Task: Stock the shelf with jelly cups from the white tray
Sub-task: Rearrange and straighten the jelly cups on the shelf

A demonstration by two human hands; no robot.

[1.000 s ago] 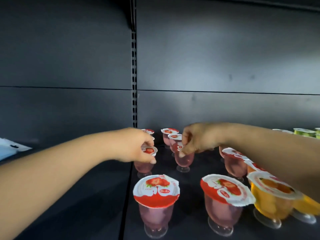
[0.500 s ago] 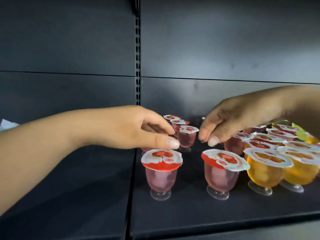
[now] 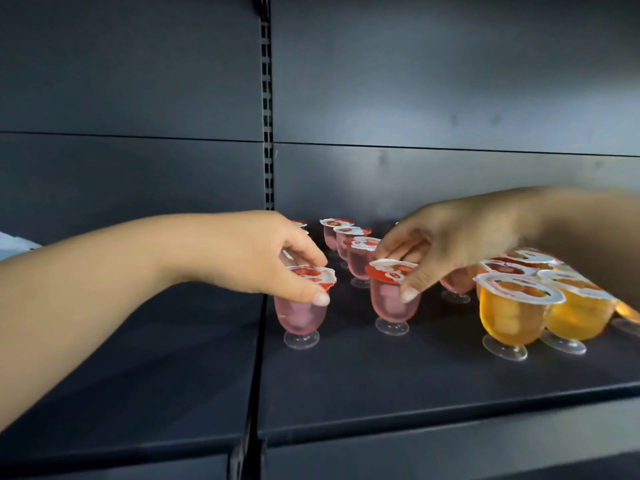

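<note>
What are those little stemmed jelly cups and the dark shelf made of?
The pink jelly cup looks like clear glossy plastic: the jelly shows through and its foot glints. Its lid seems a printed peel-off film. The shelf looks like matte, dark-painted metal.

- The far pink cups (image 3: 337, 233) are small and partly covered by both hands; their count cannot be told.
- A pink cup (image 3: 456, 285) is largely hidden under the right hand (image 3: 450, 244).
- The orange cup at the right edge (image 3: 628, 315) is cut off by the frame.
- The lids behind the orange cups (image 3: 519, 261) are blurred.
- A pale object at the left edge (image 3: 14, 242) is cut off and cannot be identified.
- Part of the front-left cup's lid (image 3: 317, 273) is covered by the left hand (image 3: 249, 251).
</note>
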